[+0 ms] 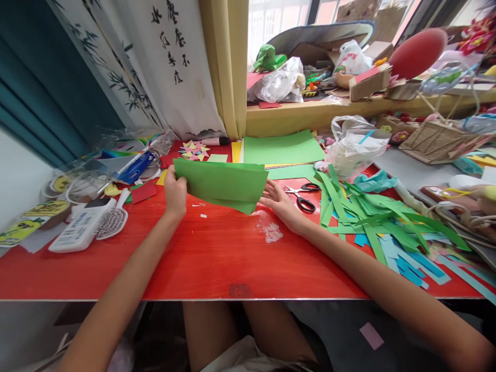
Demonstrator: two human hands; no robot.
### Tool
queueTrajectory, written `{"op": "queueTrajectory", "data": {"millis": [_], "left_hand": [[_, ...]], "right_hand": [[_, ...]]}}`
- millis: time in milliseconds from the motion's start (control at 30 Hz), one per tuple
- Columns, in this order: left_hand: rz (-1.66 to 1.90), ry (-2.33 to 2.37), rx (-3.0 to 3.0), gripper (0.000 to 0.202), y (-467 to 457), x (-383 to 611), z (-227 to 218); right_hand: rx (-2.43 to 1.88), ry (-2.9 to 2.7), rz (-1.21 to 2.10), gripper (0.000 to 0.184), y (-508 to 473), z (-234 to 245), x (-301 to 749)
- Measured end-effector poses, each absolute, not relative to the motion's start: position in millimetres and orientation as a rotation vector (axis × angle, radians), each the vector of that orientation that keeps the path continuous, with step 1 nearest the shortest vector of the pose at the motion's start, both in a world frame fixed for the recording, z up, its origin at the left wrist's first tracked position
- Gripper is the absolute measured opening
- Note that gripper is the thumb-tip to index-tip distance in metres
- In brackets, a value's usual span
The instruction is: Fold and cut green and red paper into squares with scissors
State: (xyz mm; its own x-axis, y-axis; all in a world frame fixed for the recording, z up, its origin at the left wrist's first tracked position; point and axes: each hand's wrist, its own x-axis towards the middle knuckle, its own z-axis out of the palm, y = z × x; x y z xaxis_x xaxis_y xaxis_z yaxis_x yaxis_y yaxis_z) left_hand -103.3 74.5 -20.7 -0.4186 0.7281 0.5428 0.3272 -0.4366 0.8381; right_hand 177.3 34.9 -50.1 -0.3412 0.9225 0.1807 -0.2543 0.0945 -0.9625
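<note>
Currently, the left hand pinches the green paper between thumb and fingers, above the red worktop. The right hand has fingers spread beside the opposite end; contact is unclear. Scissors lie just right of these fingers.

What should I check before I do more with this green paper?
1. Left hand gripping the green paper: ok.
2. Right hand gripping it too: not ok, fingers spread at its right end.
3. Right fingertips touching the paper: cannot tell.
4. Scissors out of your hands: ok, lying beyond the right hand.
5. Table free of scraps: not ok, white bits lie near your right hand.
</note>
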Motion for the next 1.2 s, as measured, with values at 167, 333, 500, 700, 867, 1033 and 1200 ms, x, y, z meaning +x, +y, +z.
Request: {"op": "queueTrajectory", "data": {"millis": [167, 333, 500, 700, 867, 1033, 1200], "left_hand": [[1.953, 1.308, 1.378, 0.025, 68, -75, -41], [1.661, 1.291, 1.357, 0.03, 63, -77, -56], [1.523, 1.27, 1.357, 0.036, 57, -74, -55], [1.494, 1.196, 1.302, 0.036, 55, -72, -53], [1.472, 1.17, 1.285, 0.033, 58, -76, -56], [1.362, 1.121, 1.388, 0.014, 56, -77, -52], [1.462, 1.127, 1.693, 0.009, 46, -75, -39]], "right_hand": [[-0.836, -1.348, 1.292, 0.041, 47, -46, 189], [-0.875, -1.394, 1.215, 0.029, 47, -44, 192], [-0.965, -1.396, 1.146, 0.028, 52, -54, 194], [-0.944, -1.482, 1.036, 0.028, 56, -61, 194], [-0.931, -1.44, 1.056, 0.026, 56, -62, 194], [-0.957, -1.428, 1.086, 0.02, 54, -60, 195], [-0.904, -1.407, 0.973, 0.016, 51, -55, 199]]}}
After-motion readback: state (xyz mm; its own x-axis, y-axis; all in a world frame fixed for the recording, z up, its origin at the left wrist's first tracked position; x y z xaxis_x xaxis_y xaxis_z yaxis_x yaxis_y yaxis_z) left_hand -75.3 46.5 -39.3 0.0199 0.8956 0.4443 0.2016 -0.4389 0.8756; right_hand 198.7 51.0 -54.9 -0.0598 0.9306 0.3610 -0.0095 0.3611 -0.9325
